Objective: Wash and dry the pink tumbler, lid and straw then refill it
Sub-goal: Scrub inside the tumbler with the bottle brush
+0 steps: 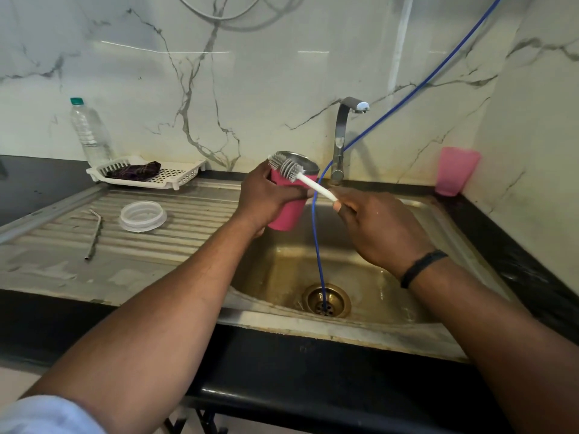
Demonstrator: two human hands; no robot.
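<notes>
Left hand (266, 195) wrapped round pink tumbler (289, 211), held tilted over sink (438, 220), steel mouth toward twelve o'clock. Right hand (376, 230) at three o'clock of tumbler, pinching white handle of bottle brush (289, 169); grey bristle head lying across tumbler's rim. Black band (419, 267) on right wrist. Blue hose (318, 245) running from one o'clock down into drain (326, 300). Tap (341, 139) at twelve o'clock of basin. On drainboard at nine o'clock: clear lid (142, 216), metal straw (94, 234) just beside it. Farther toward ten o'clock: white rack (175, 177) holding dark cloth (134, 171), plastic bottle (89, 133) behind. Pink cup (456, 170) on counter at two o'clock.
</notes>
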